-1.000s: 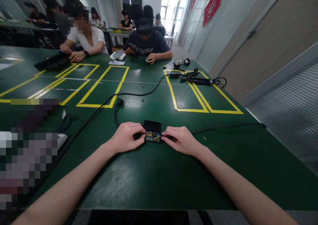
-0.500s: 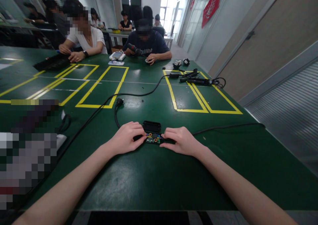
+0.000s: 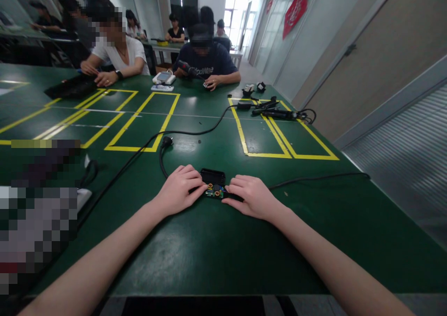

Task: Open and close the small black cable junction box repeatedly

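Note:
A small green circuit board [image 3: 215, 191] with copper-ringed coils lies on the green table in front of me, seemingly in a shallow black case half. My left hand [image 3: 182, 189] pinches its left end with thumb and fingertips. At the right end, my right hand [image 3: 252, 195] is closed, thumb below and fingers above, with a bit of black cable showing inside its curl. Just behind the board lies an open black casing half [image 3: 213, 176]. A black cable with a plug [image 3: 167, 142] comes out past my left hand, and another cable [image 3: 321, 179] runs off to the right.
Yellow tape [image 3: 268, 155] marks rectangles on the table. A long black cord [image 3: 195, 133] crosses to an adapter [image 3: 244, 106] beside black tools. Two people sit opposite; one holds a power drill [image 3: 185, 68]. Blurred-out items lie at the left edge.
My right hand has shifted slightly left and its fingers are drawn closer around the board's right end. The board is turned a little. My left hand stays at the left end.

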{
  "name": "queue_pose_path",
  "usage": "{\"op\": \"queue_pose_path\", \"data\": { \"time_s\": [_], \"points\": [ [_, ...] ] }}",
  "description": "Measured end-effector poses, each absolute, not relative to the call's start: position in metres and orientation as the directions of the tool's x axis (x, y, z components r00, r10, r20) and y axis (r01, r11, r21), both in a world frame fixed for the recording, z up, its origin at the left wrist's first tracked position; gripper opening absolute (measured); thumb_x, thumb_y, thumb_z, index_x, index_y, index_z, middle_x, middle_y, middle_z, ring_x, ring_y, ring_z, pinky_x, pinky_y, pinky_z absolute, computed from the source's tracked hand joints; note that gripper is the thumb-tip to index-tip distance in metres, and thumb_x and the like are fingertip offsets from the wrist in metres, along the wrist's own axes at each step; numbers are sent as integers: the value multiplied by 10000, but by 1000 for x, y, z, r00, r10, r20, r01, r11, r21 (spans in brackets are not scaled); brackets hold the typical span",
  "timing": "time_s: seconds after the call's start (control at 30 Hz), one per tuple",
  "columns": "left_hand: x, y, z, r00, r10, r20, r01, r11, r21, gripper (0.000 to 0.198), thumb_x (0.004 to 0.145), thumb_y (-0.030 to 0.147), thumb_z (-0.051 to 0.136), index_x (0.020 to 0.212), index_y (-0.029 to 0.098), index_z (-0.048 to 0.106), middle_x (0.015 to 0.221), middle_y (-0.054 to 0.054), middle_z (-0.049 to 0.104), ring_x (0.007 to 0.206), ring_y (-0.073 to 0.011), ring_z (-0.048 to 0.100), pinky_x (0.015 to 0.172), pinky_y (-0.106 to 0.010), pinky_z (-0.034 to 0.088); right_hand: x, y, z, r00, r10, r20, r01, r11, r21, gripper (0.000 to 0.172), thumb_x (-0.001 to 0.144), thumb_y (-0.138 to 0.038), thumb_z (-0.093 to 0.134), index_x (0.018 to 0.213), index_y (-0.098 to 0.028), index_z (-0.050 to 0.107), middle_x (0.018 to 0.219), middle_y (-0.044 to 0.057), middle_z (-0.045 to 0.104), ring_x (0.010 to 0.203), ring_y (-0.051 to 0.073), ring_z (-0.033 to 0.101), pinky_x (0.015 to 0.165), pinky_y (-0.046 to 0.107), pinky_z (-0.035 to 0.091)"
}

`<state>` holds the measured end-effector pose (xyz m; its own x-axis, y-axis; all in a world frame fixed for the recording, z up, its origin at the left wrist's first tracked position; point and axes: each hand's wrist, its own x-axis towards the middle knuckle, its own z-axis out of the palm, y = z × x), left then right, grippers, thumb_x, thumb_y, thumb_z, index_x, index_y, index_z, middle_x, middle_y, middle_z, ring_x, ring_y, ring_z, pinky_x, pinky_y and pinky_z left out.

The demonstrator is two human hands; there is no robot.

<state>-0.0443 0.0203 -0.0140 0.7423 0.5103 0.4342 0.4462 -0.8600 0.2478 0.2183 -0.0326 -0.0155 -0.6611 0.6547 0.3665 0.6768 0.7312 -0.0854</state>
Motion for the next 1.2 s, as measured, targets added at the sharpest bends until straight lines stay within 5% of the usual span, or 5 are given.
{"op": "queue_pose_path", "data": {
  "time_s": [0.33, 0.43, 0.63, 0.9, 1.2],
  "points": [
    [-42, 22, -21, 602, 632, 488, 565, -769, 298, 199, 1002, 279, 571, 1127, 187, 696, 1072, -87, 716, 982, -239, 632, 854, -395, 521, 212, -31, -25, -405, 756, 514, 745, 599, -293, 261, 1012, -297, 606, 776, -195, 650, 724, 37, 659, 705, 182, 582, 684, 336, 382],
    [-43, 22, -21, 616, 668, 417, 591, -742, 316, 282, 1009, 294, 557, 1243, 187, 670, 1208, -112, 696, 1095, -272, 631, 923, -448, 527, 207, -31, -27, -312, 818, 484, 812, 494, -311, 146, 995, -295, 598, 1006, -197, 706, 853, 73, 672, 807, 229, 594, 723, 368, 422],
    [-42, 21, -25, 653, 651, 388, 534, -758, 374, 260, 1048, 254, 489, 1125, 200, 731, 1157, -92, 724, 1065, -243, 652, 931, -422, 541, 202, -30, -37, -210, 874, 437, 788, 416, -454, 277, 952, -263, 592, 1219, -209, 638, 1062, 115, 677, 983, 287, 611, 848, 446, 511],
    [-40, 19, -24, 582, 703, 409, 450, -697, 558, 183, 1008, 264, 544, 944, 203, 705, 1025, -48, 705, 934, -186, 691, 851, -316, 554, 200, -33, -35, -149, 933, 328, 561, 353, -749, 251, 936, -256, 573, 1181, -229, 525, 897, 26, 715, 740, 184, 662, 702, 320, 553],
    [-39, 17, -21, 477, 816, 326, 428, -540, 725, 149, 950, 243, 540, 1094, 218, 565, 919, -27, 756, 811, -185, 723, 723, -297, 561, 199, -30, -35, -103, 925, 366, 500, 366, -785, 283, 914, -208, 606, 1196, -222, 622, 933, 47, 740, 753, 178, 696, 747, 340, 603]
  ]
}}
